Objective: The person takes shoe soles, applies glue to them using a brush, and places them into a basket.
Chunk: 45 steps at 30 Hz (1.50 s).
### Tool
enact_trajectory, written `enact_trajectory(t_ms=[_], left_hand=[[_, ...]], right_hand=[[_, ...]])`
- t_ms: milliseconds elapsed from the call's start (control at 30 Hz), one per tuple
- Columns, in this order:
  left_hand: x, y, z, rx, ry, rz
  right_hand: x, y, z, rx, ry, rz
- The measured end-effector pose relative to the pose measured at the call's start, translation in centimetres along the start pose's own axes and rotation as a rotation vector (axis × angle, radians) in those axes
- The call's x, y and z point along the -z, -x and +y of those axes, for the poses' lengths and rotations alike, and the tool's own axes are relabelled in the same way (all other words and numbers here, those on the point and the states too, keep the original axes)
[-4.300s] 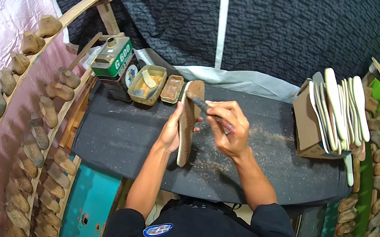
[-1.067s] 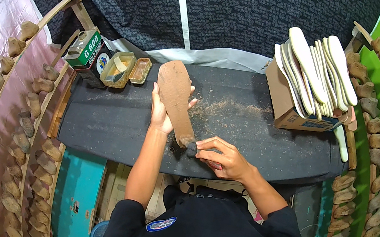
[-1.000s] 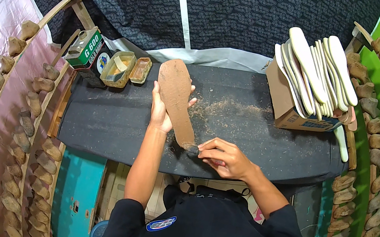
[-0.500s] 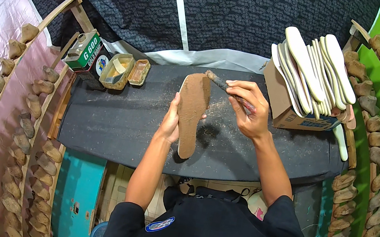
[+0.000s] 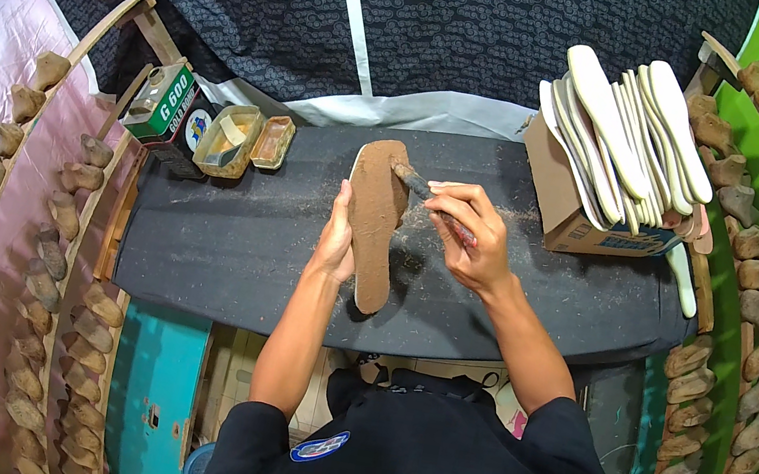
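Note:
A brown, sole-shaped shoe insole (image 5: pixel 371 225) with a pale edge is held up over the black-covered table. My left hand (image 5: pixel 337 235) grips it along its left side, thumb on the edge and the other fingers mostly hidden behind. My right hand (image 5: pixel 471 238) is closed round the handle of a dark, stained brush (image 5: pixel 419 183). The brush's tip touches the upper right part of the insole's brown face.
At the table's (image 5: pixel 225 250) back left stand a green metal can (image 5: pixel 158 109) and two small yellowish tubs (image 5: pixel 232 142). A cardboard box (image 5: pixel 550 191) at the right holds a stack of white insoles (image 5: pixel 612 126). Racks of wooden shoe lasts (image 5: pixel 741 204) flank both sides.
My right hand has moved left and slightly down, bringing the brush from the insole's top edge onto its face. The insole has shifted slightly left in my left hand.

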<state>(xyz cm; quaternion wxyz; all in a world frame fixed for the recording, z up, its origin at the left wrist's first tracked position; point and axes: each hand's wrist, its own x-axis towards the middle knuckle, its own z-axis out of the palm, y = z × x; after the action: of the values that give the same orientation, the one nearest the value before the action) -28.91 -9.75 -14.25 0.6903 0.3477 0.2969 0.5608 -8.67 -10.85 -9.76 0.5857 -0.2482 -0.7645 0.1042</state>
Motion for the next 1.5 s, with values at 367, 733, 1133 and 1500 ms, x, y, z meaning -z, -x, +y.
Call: enact_trajectory(t_ms=[367, 733, 1133, 1500], left_hand=[[-0.1, -1.3, 1.0, -0.067, 0.156, -0.035], [2.2, -2.4, 2.7, -0.052, 0.415, -0.206], [3.7, -2.9, 4.4, -0.081, 0.423, -0.115], [-0.3, -0.6, 2.0, -0.018, 0.052, -0.144]], right_hand=[[-1.5, 2.6, -1.5, -0.041, -0.056, -0.025], [-1.3, 4.0, -3.2, 0.018, -0.143, -0.165], [1.0, 7.7, -1.9, -0.204, -0.295, -0.399], [1.7, 0.0, -0.8, -0.108, -0.239, 0.148]])
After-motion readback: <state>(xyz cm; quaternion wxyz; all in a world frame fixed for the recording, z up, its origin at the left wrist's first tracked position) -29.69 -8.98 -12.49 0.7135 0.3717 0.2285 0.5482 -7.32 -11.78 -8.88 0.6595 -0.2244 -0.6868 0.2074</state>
